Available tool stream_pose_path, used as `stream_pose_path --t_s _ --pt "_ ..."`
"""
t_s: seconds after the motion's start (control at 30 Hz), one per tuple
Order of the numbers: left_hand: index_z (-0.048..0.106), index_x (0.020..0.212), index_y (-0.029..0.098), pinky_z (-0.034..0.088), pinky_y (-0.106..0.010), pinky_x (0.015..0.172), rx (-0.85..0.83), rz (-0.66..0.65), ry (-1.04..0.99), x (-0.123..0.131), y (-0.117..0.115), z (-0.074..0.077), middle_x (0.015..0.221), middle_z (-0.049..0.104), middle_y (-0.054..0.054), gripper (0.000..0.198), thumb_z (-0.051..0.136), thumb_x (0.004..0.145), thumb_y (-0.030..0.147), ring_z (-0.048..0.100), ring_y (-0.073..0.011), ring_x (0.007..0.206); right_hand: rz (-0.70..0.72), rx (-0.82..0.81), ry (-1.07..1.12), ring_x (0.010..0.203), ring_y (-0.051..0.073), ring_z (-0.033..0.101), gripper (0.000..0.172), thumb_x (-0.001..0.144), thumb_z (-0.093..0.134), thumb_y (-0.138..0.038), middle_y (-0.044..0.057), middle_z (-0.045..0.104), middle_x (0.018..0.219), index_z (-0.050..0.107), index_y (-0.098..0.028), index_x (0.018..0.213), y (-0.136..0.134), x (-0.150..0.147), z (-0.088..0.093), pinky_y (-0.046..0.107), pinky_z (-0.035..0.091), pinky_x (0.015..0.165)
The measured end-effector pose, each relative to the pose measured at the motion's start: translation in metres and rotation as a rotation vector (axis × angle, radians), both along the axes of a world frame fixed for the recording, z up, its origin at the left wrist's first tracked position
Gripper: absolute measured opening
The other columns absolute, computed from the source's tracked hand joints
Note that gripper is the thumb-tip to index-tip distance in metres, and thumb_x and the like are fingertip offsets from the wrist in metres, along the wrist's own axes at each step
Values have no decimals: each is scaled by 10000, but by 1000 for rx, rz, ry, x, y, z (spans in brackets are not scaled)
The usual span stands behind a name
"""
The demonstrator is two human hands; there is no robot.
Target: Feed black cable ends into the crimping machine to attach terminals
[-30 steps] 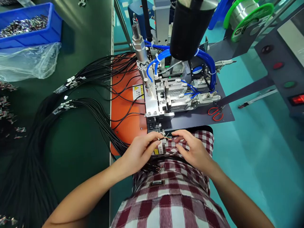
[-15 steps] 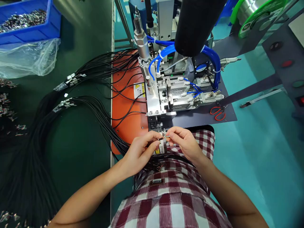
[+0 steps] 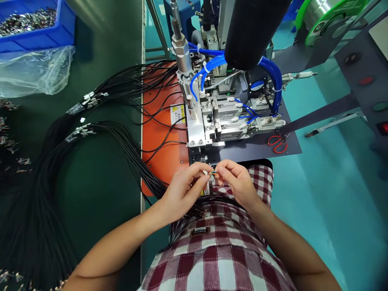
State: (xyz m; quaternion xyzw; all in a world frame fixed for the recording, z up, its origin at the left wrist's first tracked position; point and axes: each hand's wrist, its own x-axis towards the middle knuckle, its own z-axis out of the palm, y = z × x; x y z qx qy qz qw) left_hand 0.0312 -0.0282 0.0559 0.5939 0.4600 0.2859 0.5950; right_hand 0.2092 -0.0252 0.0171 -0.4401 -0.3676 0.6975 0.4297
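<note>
Thin coloured wires (image 3: 214,173) at a cable's end bridge the small gap between my hands, in front of the machine. My left hand (image 3: 183,188) pinches them from the left between thumb and fingertips; the cable behind is mostly hidden by the hand. From the right, my right hand (image 3: 238,180) pinches the wires' free ends, its fingertips covering the tips. A bundle of black cables (image 3: 142,169) runs in from the left and passes under my left wrist. More stripped cable ends (image 3: 198,211) lie on my lap, below the left hand.
The machine (image 3: 194,121) with blue air hoses stands on an orange plate (image 3: 165,161). Red-handled scissors (image 3: 277,144) lie to its right. On the dark green table (image 3: 100,202) are a second cable bundle (image 3: 91,99) and a blue bin (image 3: 65,32) of metal parts. A black cylinder (image 3: 256,32) hangs overhead.
My left fingertips have slid slightly rightward and up towards the right hand, covering the black cable jacket seen before. The coloured wires now show more plainly between the two pinches.
</note>
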Motion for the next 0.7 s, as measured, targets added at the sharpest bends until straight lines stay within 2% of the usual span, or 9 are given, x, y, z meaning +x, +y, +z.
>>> stream_pose_path --t_s 0.13,0.23,0.47,0.57,0.7 --pt "530 1147 161 410 -185 480 -191 108 -139 1 1 -5 664 566 20 283 514 940 353 498 -80 524 -44 -53 17 557 92 471 245 832 657 -421 -17 554 696 613 -188 768 -2 -6 -4 228 403 530" --pt "529 1168 164 414 -181 468 -236 147 -156 1 1 -6 663 576 20 319 544 922 367 515 -81 513 -38 -86 40 527 88 450 273 810 676 -442 -31 533 632 590 -190 751 -2 -12 -7 220 392 504" --pt "526 1174 173 422 -179 477 -217 162 -177 -1 -1 -8 673 576 18 305 539 927 353 526 -81 522 -15 -74 62 510 82 436 246 816 677 -424 -47 522 590 599 -195 771 -3 -20 -9 214 380 506" --pt "515 1191 179 431 -181 488 -209 170 -193 -2 -3 -11 675 572 22 301 529 936 338 519 -79 528 -33 -25 8 498 85 450 219 819 671 -408 -45 531 587 618 -196 807 -7 -24 -6 224 394 505" --pt "523 1172 196 448 -192 507 -180 175 -203 -1 -5 -15 673 560 22 270 527 937 328 527 -88 551 -34 51 -54 497 85 448 227 845 631 -398 -35 538 609 571 -198 756 -12 -29 -5 231 401 507"
